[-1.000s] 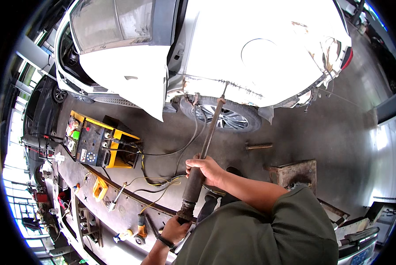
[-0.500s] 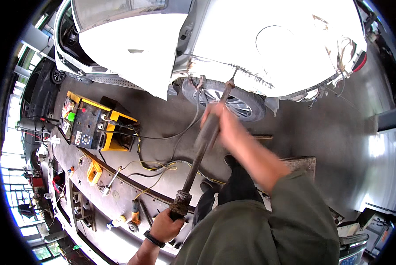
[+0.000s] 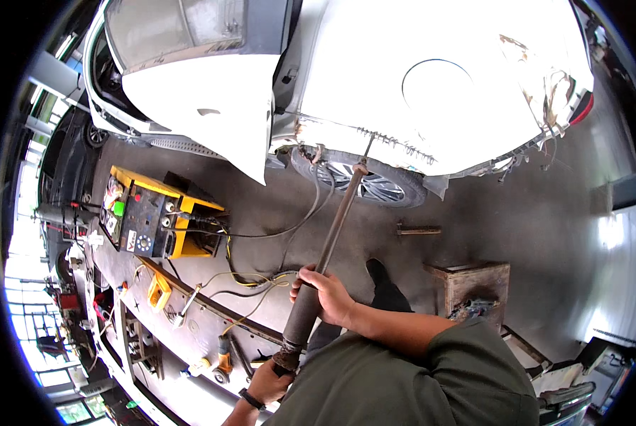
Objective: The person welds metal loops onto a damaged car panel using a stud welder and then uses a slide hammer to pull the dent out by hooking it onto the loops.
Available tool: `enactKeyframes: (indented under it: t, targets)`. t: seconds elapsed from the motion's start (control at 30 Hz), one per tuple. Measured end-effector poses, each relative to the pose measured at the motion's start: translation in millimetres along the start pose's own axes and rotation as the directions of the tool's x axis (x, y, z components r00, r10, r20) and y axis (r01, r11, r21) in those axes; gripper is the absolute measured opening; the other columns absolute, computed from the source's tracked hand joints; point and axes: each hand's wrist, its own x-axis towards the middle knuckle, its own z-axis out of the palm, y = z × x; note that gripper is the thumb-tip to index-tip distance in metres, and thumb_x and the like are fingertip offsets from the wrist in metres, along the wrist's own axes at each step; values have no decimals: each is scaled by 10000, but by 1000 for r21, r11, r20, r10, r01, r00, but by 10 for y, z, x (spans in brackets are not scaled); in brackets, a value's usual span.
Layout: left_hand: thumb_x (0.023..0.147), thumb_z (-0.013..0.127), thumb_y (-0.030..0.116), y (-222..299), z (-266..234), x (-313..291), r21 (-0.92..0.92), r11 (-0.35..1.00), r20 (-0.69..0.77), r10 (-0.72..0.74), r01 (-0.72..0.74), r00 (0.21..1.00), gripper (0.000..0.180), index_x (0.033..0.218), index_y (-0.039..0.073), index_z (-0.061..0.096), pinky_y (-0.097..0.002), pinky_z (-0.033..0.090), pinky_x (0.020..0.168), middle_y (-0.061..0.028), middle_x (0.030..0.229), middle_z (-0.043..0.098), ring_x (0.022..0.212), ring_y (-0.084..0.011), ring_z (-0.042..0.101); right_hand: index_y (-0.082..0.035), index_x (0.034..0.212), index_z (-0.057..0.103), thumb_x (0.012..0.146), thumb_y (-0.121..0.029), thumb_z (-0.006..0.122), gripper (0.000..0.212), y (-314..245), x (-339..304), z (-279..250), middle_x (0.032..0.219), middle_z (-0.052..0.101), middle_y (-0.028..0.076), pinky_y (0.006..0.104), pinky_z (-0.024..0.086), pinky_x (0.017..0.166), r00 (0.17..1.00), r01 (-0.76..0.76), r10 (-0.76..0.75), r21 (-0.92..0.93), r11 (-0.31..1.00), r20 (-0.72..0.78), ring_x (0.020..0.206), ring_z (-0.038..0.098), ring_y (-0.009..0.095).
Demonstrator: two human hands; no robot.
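A long slide hammer (image 3: 340, 219) slants from near my body up to the damaged rear side panel (image 3: 374, 71) of a white car. Its hooked tip meets a row of wavy wire and small rings (image 3: 403, 148) along the panel's lower edge, above the wheel (image 3: 389, 186). My left hand (image 3: 267, 385) is closed round the handle end, below a rope-like wrapping. With my right hand (image 3: 325, 295) I grip the thick sliding weight (image 3: 303, 316), which is down against that wrapped end. The car door (image 3: 197, 106) stands open to the left.
A yellow and black machine (image 3: 144, 220) with dials stands at left, its cables (image 3: 261, 234) running across to the car. An angle grinder (image 3: 223, 358) and a yellow tool (image 3: 159, 291) lie at lower left. A wooden box (image 3: 467, 273) sits right of my foot.
My right hand has slid the weight down the rod toward my left hand, from near the car to the handle end. The view has shifted slightly.
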Motion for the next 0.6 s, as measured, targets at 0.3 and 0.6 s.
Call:
enactKeyframes:
  t: [0.3,0.6]
  targets:
    - [841,696,151,1183,-902,1402,583,711,23,469,-393,883,289,1105,43,648,-441,535,906,-223,1006,702,1029,-386,669,-85,1001,550,992,-500,636,423,84,110,-212,887,631,72,390,557,768,990,-26,23,-18,999,-139,817,649,198]
    - [866,656,166,3853,-594,3523,995,55,0,825,-81,565,397,1243,45,619,-455,490,1036,-129,1278,598,1212,-328,565,-74,976,558,980,-553,625,483,147,149,-314,913,647,81,359,545,791,998,27,-30,-48,999,-62,853,646,177]
